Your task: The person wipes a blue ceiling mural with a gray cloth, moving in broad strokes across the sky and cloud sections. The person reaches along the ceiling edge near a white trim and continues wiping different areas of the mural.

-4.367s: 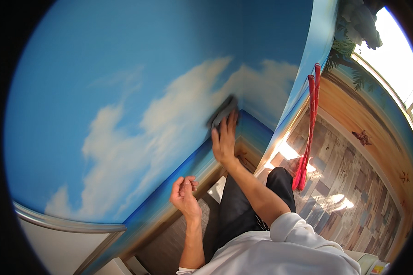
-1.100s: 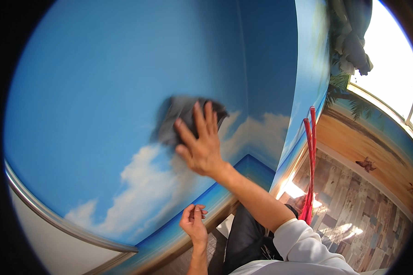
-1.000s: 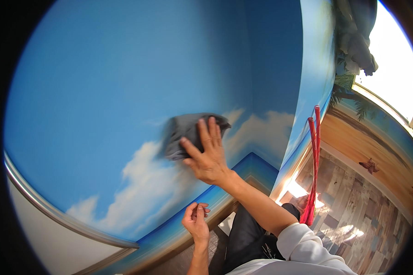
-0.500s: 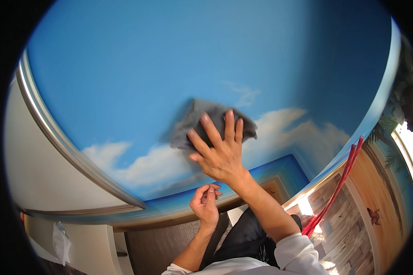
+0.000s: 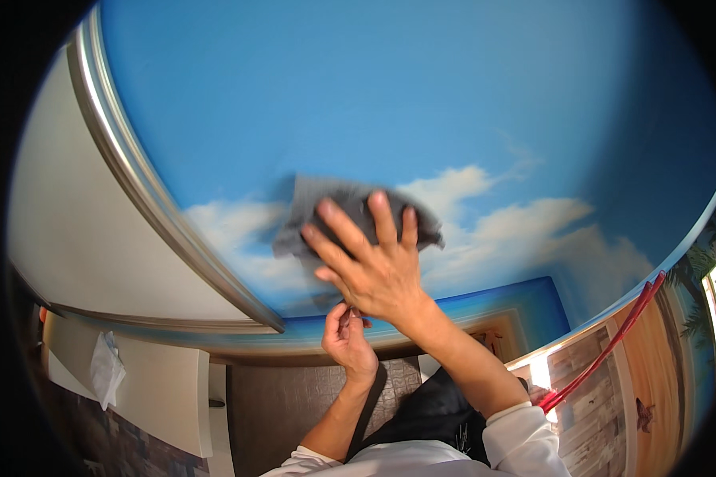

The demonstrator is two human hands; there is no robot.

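Observation:
My right hand [image 5: 374,262] lies flat with its fingers spread, pressing a dark grey cloth [image 5: 310,199] against a painted wall [image 5: 374,95] of blue sky and white clouds. The cloth bunches under the palm, and its edges stick out beyond the fingertips. Just below the right wrist is my left hand [image 5: 350,350], raised with its fingers curled in toward the thumb. Whatever those fingers may hold is hidden.
A curved metal trim [image 5: 127,175] borders a pale panel [image 5: 64,191] at left. Crumpled white paper [image 5: 107,370] sits on a pale cabinet [image 5: 167,397]. Red cords [image 5: 612,350] slant across the right side, by a mural of wood and palm leaves.
My right hand and the cloth have shifted slightly left relative to the painted clouds. The view has turned so the wall appears further right. My left hand stays curled below.

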